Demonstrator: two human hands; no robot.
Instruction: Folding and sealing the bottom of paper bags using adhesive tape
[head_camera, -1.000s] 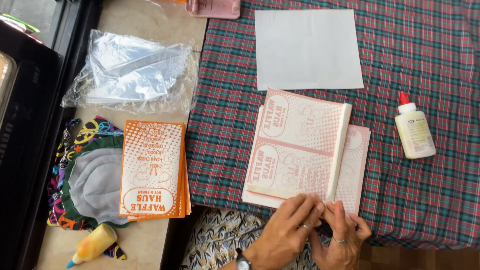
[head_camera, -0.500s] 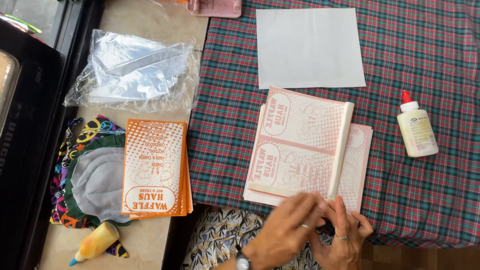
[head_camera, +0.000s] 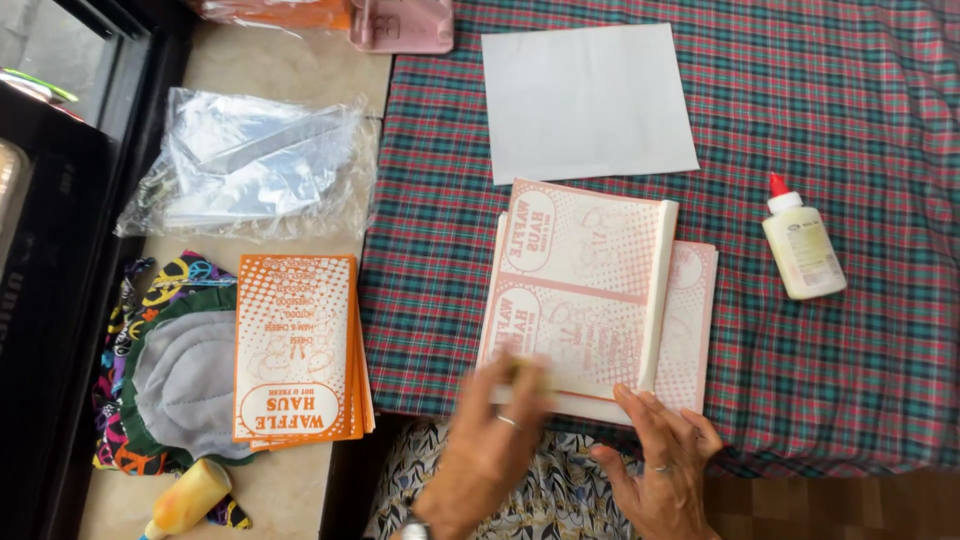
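A stack of pink printed paper sheets (head_camera: 590, 290) lies on the plaid tablecloth (head_camera: 830, 140); the top sheet's right edge is folded over into a narrow white strip (head_camera: 657, 295). My left hand (head_camera: 495, 440), blurred by motion and wearing a ring, rests on the stack's near left corner. My right hand (head_camera: 660, 455), fingers spread, presses on the near end of the folded strip. Neither hand holds anything.
A blank white sheet (head_camera: 585, 100) lies beyond the stack. A small white glue bottle with a red cap (head_camera: 802, 250) lies to the right. On the left counter sit orange printed bags (head_camera: 297, 345), a clear plastic bag (head_camera: 255, 165), a colourful cloth (head_camera: 160, 370) and a yellow bottle (head_camera: 190, 497).
My left hand has slid leftward along the stack's near edge, away from my right hand. My right hand stays at the near end of the fold.
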